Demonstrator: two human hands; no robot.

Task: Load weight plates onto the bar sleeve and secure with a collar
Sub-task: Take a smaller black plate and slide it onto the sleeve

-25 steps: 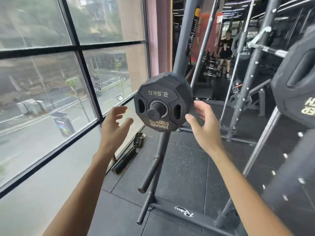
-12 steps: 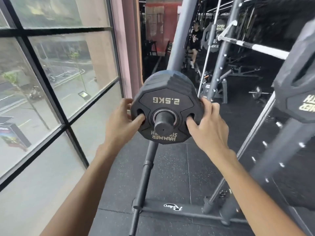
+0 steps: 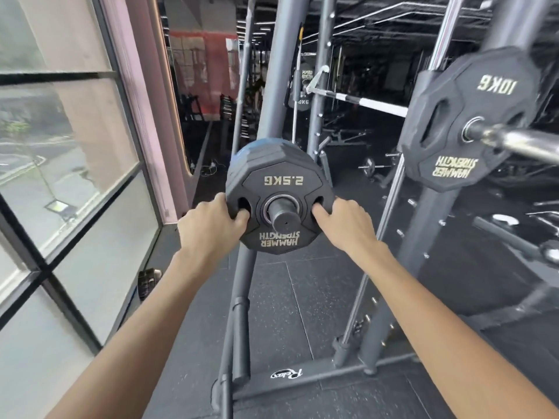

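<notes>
A black 2.5 kg plate (image 3: 282,181) sits on a short storage peg (image 3: 282,214) of the rack, with more plates stacked behind it. My left hand (image 3: 211,225) grips its left edge, thumb in the left grip hole. My right hand (image 3: 344,220) grips its right edge, thumb in the right hole. At the upper right a black 10 kg plate (image 3: 472,116) hangs on the chrome bar sleeve (image 3: 520,142), whose end runs off the right edge. No collar is in view.
Grey rack uprights (image 3: 276,86) and a base rail (image 3: 317,376) stand ahead on black rubber flooring. An empty lower peg (image 3: 240,337) points toward me. A large window (image 3: 69,176) fills the left. Another barbell (image 3: 363,101) rests on hooks behind.
Both hands went from open in the air to gripping the 2.5 kg plate's sides. The view swung right, bringing the 10 kg plate and bar sleeve into sight.
</notes>
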